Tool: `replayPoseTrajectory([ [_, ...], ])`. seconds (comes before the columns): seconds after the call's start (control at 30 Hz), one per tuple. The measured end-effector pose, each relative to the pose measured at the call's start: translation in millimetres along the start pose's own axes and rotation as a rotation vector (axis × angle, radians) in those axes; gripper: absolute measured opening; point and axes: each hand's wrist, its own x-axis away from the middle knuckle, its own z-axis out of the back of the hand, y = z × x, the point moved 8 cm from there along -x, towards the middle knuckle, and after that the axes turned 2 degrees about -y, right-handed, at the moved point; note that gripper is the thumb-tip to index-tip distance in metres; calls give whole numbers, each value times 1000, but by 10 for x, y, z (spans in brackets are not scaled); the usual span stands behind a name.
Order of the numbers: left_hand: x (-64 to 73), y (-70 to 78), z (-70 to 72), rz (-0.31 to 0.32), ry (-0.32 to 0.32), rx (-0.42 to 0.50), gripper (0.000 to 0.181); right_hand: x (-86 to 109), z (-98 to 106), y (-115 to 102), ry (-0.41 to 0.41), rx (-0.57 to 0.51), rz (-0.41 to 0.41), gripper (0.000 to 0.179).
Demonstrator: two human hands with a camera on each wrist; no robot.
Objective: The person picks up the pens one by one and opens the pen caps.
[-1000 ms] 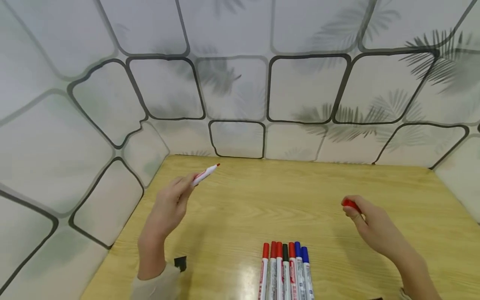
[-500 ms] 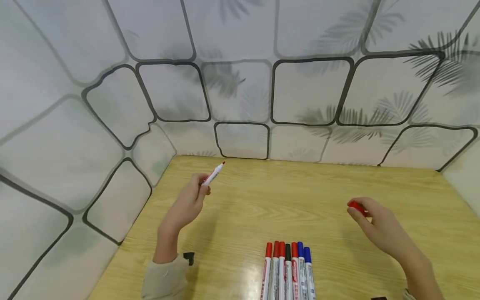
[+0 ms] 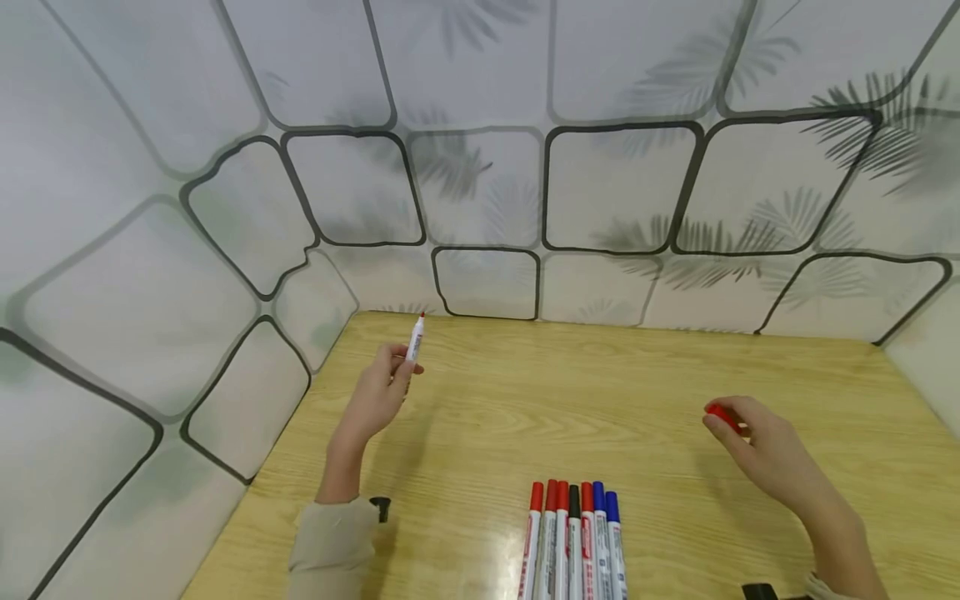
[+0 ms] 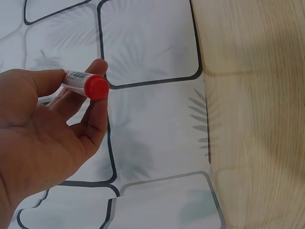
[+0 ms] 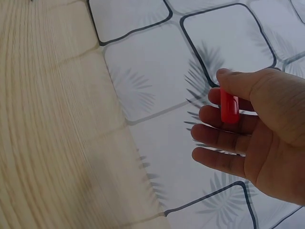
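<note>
My left hand (image 3: 377, 398) pinches an uncapped red marker (image 3: 415, 337) above the left part of the table, its red tip pointing up and away. In the left wrist view the marker's red rear end (image 4: 97, 88) faces the camera, with the thumb and fingers around the white barrel. Over the right part of the table, my right hand (image 3: 772, 450) holds a red marker cap (image 3: 723, 417) between thumb and fingers. The right wrist view shows that red cap (image 5: 229, 106) under the thumb, the other fingers loosely bent behind it.
Several capped markers (image 3: 574, 542) with red, black and blue caps lie side by side at the table's front middle. The wooden table (image 3: 570, 392) meets a wall (image 3: 480, 192) with a stone-and-leaf pattern at the back and left.
The marker in my left hand has turned from leaning right to nearly upright. My right hand, still holding the cap, has shifted slightly right. The head view has moved a little.
</note>
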Motion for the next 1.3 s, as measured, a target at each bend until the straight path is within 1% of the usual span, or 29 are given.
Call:
replayPoseTrajectory([
  [0.17,-117,-105,8,13,17,38,27,8,30,66,-6,-10,-29,18],
  [0.2,-133,-131,7,24,18,45,27,10,32,83,-11,-7,-42,19],
  [0.33,-153,-284,50,84,49,21,29,9,-24,119,-36,13,-69,21],
  [0.47,-149,-444,136,146,91,-9,32,-28,-96,98,-49,-8,-63,23],
  [0.53,-187,-495,167,162,104,-18,34,-39,-101,90,-49,-20,-65,23],
  [0.6,-257,-532,177,167,106,-24,35,-33,-79,96,-44,-23,-75,24],
  [0.7,-388,-568,146,175,96,-31,36,2,-25,143,-37,-12,-102,23],
  [0.8,-513,-611,72,178,68,-33,36,40,35,201,-27,-5,-118,23],
  [0.93,-630,-672,-11,166,42,-73,34,58,90,235,-9,-9,-106,22],
  [1.0,-664,-707,-31,164,40,-106,32,55,104,239,-1,-15,-98,22],
  [1.17,-711,-803,-62,181,45,-202,28,48,122,254,14,-23,-88,21],
  [1.3,-747,-885,-82,199,51,-243,27,69,136,288,9,-19,-98,18],
])
